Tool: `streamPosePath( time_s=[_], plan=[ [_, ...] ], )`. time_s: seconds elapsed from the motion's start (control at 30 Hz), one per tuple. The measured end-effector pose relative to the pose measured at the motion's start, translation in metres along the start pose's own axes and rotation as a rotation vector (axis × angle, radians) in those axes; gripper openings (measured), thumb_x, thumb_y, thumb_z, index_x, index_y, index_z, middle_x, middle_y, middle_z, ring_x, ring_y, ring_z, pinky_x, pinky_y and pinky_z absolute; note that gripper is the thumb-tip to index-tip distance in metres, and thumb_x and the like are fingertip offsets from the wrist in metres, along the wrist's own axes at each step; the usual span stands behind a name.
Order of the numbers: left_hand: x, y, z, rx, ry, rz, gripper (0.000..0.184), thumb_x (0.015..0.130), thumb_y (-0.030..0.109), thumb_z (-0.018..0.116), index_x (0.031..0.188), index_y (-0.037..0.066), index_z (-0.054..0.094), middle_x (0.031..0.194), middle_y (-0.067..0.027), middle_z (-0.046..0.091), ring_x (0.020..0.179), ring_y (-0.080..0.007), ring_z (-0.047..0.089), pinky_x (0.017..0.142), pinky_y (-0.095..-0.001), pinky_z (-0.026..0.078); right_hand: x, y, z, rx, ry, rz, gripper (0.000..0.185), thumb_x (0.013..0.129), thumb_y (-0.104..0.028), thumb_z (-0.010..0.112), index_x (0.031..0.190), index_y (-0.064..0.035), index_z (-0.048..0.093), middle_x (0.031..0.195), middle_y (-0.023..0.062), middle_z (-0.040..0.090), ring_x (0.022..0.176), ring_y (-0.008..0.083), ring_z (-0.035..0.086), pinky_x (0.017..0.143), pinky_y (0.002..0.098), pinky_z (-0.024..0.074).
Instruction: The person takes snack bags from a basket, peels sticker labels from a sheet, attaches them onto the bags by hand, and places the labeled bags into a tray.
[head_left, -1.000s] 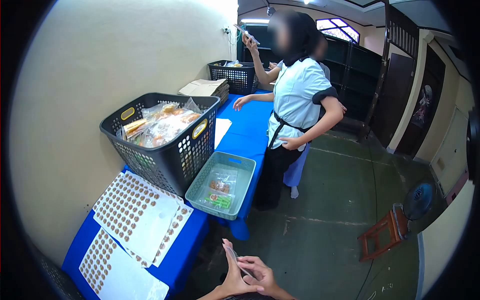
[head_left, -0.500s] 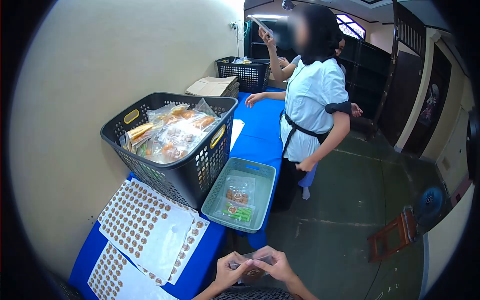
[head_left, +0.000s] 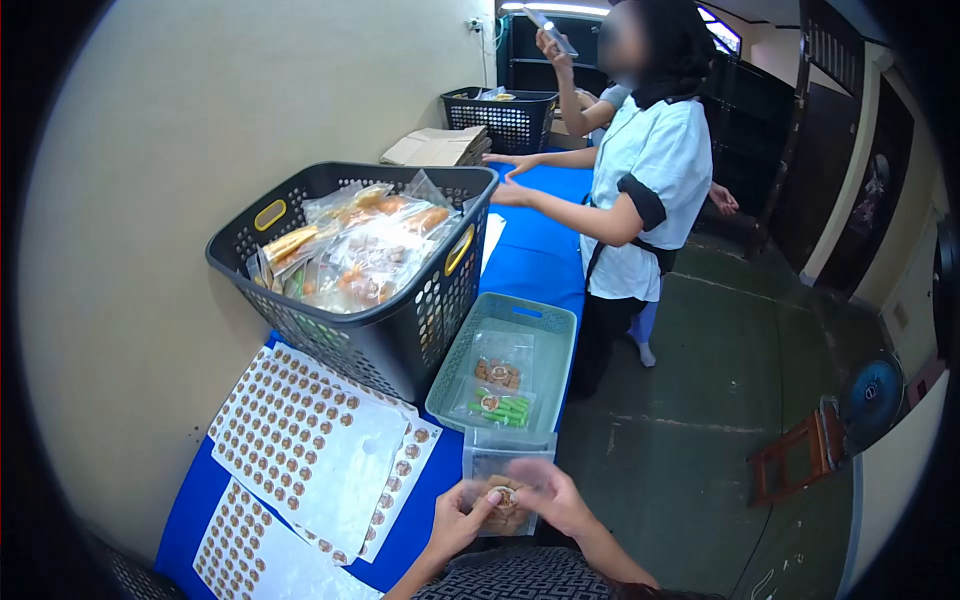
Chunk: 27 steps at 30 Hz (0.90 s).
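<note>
My left hand grips the left side of a clear plastic bag holding brown pieces, its thumb on the round sticker. My right hand is at the bag's right side, its fingers partly smeared by motion over the sticker's edge. Just beyond the bag is a pale green tray, with one bag of brown pieces and one of green pieces inside. Sheets of round stickers lie to the left on the blue cloth.
A large black basket full of packed bags stands behind the sheets. Farther back are folded brown cardboard and another black basket. A person stands at the table holding a phone, another behind. A fan is at right.
The held bag has gone from edge-on to upright and facing me, sticker showing. My hands have shifted from its top edge to its lower part. The nearby person's lower hand has reached over the table.
</note>
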<state>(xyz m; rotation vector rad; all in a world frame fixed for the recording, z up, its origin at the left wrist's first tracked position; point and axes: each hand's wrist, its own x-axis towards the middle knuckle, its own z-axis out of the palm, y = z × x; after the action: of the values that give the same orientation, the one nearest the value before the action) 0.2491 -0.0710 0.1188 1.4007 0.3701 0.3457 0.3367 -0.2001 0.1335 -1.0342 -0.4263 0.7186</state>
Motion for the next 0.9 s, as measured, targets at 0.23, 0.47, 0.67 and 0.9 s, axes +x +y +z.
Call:
streamPosePath(
  time_s=[0.23, 0.47, 0.67, 0.9],
  plan=[
    [0.007, 0.007, 0.001, -0.032, 0.049, -0.011, 0.024, 0.079, 0.019, 0.059, 0.09, -0.002, 0.055, 0.079, -0.0048, 0.059, 0.069, -0.0066, 0.053, 0.06, -0.0194, 0.043, 0.019, 0.023, -0.01, -0.343, -0.036, 0.073, 0.034, 0.074, -0.018, 0.064, 0.099, 0.0021, 0.052, 0.089, 0.0068, 0.058, 0.08, 0.0095, 0.053, 0.072, 0.0232, 0.0433],
    [0.026, 0.002, 0.001, -0.047, 0.054, -0.051, 0.023, 0.079, 0.02, 0.059, 0.088, 0.0, 0.054, 0.079, -0.0047, 0.058, 0.07, -0.0072, 0.052, 0.061, -0.0207, 0.042, 0.041, 0.022, -0.021, -0.398, -0.055, 0.089, 0.029, 0.077, -0.02, 0.061, 0.094, 0.0026, 0.054, 0.084, 0.0045, 0.059, 0.075, 0.0064, 0.052, 0.068, 0.0213, 0.0437],
    [0.046, -0.009, 0.013, 0.179, 0.168, 0.004, 0.024, 0.079, 0.023, 0.057, 0.087, 0.001, 0.054, 0.075, -0.0045, 0.057, 0.069, -0.0072, 0.05, 0.061, -0.0211, 0.041, 0.065, 0.021, -0.039, -0.294, -0.202, 0.197, 0.029, 0.078, -0.022, 0.06, 0.093, 0.0022, 0.054, 0.079, 0.0026, 0.057, 0.074, 0.0065, 0.052, 0.067, 0.0207, 0.0432],
    [0.077, -0.001, 0.038, -0.062, 0.346, -0.055, 0.022, 0.083, 0.022, 0.051, 0.083, 0.0, 0.054, 0.073, -0.0048, 0.057, 0.066, -0.0082, 0.051, 0.059, -0.0221, 0.041, 0.097, -0.008, -0.06, -0.345, -0.34, 0.132, 0.038, 0.075, -0.026, 0.063, 0.099, 0.0007, 0.051, 0.08, 0.0048, 0.058, 0.076, 0.0086, 0.052, 0.069, 0.0224, 0.0429]
  ],
)
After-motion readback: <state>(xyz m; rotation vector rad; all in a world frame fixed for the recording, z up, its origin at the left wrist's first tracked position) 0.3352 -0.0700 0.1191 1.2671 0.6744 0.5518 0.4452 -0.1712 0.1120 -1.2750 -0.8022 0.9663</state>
